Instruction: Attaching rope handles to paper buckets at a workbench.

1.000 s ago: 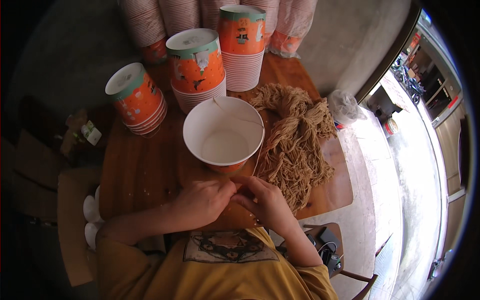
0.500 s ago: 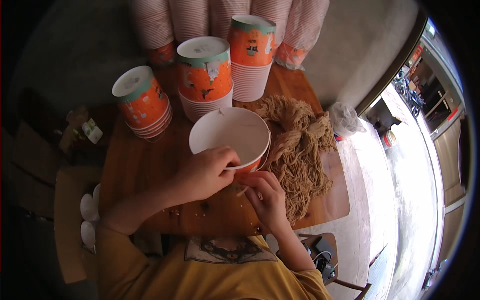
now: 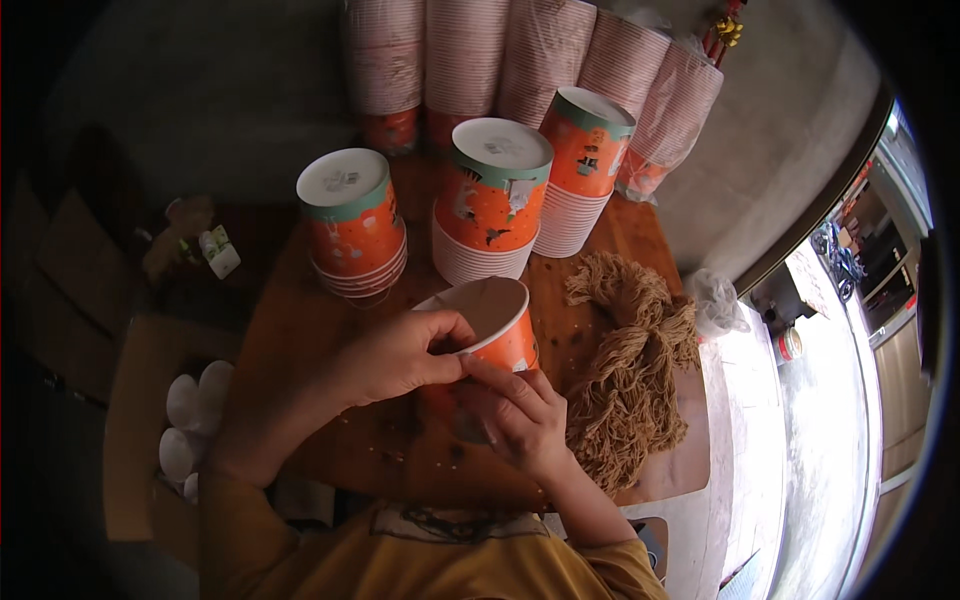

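Note:
A paper bucket (image 3: 508, 346), white inside and orange outside, is tilted over the near middle of the table. My left hand (image 3: 405, 358) is closed on its near rim, thumb and fingers pinched together. My right hand (image 3: 522, 412) is closed too, its fingertips pressed at the rim beside my left thumb and the other fingers curled against the bucket's side. Whether a strand lies between the fingertips is hidden. To the right of the bucket lies a bundle of tan cords (image 3: 640, 375), knotted near its upper part.
Three upside-down stacks of orange-and-green buckets, the left (image 3: 350, 225), middle (image 3: 490, 205) and right (image 3: 585, 165), stand behind on the wooden table (image 3: 300, 420). Plastic-wrapped bucket stacks (image 3: 460, 60) line the wall. A cardboard box (image 3: 135, 440) with white cups is at left.
The bucket has tipped over from nearly upright. My right hand has come up to the rim beside my left hand, and the pale strand end at its fingers no longer shows. The view has shifted.

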A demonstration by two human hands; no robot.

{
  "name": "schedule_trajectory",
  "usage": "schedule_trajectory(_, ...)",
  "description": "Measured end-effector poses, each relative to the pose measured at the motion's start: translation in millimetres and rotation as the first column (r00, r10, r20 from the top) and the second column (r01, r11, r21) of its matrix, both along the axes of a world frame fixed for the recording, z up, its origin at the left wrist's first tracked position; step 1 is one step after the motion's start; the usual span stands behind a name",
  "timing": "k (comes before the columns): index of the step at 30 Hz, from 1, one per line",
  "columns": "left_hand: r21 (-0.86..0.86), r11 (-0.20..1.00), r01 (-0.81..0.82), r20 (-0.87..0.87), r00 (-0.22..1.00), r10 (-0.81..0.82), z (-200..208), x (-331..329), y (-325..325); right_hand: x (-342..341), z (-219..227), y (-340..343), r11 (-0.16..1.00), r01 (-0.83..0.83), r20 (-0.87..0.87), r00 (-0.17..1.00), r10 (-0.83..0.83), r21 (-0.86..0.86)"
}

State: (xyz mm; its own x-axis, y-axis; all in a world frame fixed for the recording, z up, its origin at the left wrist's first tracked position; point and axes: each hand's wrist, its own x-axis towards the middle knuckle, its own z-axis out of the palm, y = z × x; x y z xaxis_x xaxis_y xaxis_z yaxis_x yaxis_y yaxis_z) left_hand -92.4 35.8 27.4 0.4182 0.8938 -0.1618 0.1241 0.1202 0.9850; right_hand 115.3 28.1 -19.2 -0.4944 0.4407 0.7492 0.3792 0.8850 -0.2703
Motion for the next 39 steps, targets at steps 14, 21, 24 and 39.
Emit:
schedule_trajectory(14, 0.188, 0.982, 0.002, -0.043, 0.999, 0.006, -18.2, 2.3, 6.9, -0.1, -6.9, 3.3, 0.996, 0.071, -0.038, 0.997, -0.073, -0.062)
schedule_trajectory(21, 0.288, 0.958, -0.006, -0.189, 0.98, 0.063, -12.4, 19.2, 0.0, 17.9, -20.3, -3.4, 0.855, -0.071, -0.026, 0.997, 0.067, -0.513)
schedule_trajectory(24, 0.282, 0.957, -0.067, 0.025, 0.998, 0.062, -6.0, 26.5, -5.2, 23.4, -5.3, 2.0, 0.454, -0.198, -0.176, 0.98, 0.09, -0.869)
schedule_trajectory(39, 0.784, 0.608, 0.126, -0.308, 0.929, 0.206, -10.4, 34.1, 4.5, 24.5, 6.1, 14.8, 0.387, -0.304, -0.33, 0.944, -0.001, -0.871)
